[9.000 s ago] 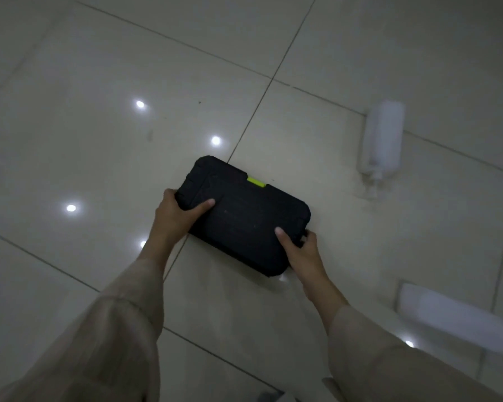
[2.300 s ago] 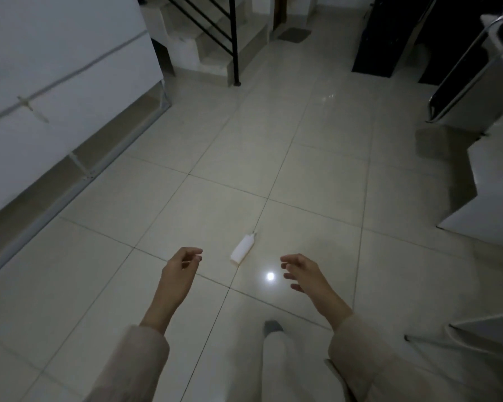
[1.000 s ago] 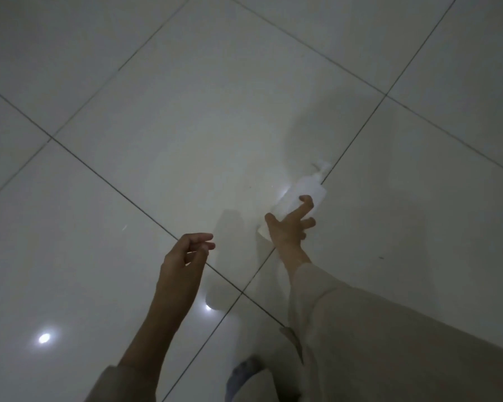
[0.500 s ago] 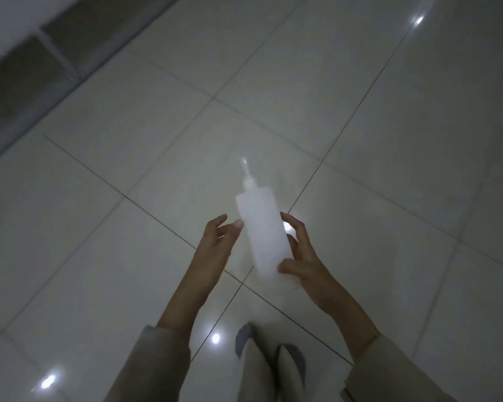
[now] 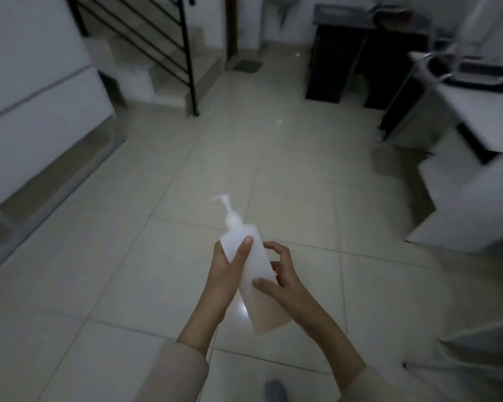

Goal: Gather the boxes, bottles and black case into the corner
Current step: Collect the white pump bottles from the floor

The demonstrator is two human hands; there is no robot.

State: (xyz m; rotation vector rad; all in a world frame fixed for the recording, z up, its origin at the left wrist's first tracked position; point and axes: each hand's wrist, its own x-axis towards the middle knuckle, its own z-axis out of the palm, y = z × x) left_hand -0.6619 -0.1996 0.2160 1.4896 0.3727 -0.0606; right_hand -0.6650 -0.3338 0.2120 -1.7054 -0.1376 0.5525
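Dim light fills the room, and pale glossy floor tiles (image 5: 157,285) run from the person's feet to a staircase with a black railing (image 5: 186,53) at the far left. Along the left side stands a long white panel (image 5: 35,91) with a grey strip at its foot. On the right sit white cabinets (image 5: 471,204) and dark furniture (image 5: 340,62), too blurred to name further. No boxes or black case show from this angle, and I cannot tell which corner is meant.

Held above the tiles at the middle of the view is a white pump bottle (image 5: 246,256), tilted with its nozzle pointing up and away from the person and its base toward them. Both hands carry it. The left hand (image 5: 227,271) wraps the upper body, thumb laid across the front and fingers hidden behind. The right hand (image 5: 282,274) cups the lower half, thumb pressed on the front face, the other fingers curled loosely by the far edge.

A two-handed hold seems meant to steady a smooth, slippery container while walking. By my reading the bottle is in transit, not yet set down with the rest.
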